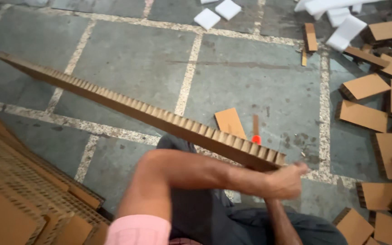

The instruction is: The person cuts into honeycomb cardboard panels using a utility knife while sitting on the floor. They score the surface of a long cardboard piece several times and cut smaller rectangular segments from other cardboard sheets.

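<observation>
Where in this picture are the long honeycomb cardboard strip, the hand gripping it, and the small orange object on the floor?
long honeycomb cardboard strip [137,111]: head view, on its ribbed edge, mid-length.
left hand [284,181]: head view, back of the hand.
small orange object [256,139]: head view, its visible middle.

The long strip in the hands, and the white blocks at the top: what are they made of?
Long strip: looks like brown honeycomb cardboard, matte; open cells show along its edge. White blocks: probably foam, plain matte white slabs; too far to be sure.

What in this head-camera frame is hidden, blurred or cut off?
- Left hand: motion-blurred under the honeycomb cardboard strip; grip unclear.
- Right hand: not seen; only a forearm rises from the bottom edge.
- Orange object: partly behind the strip, too small to identify.
- Cardboard stack: cut off at the left edge.
</observation>
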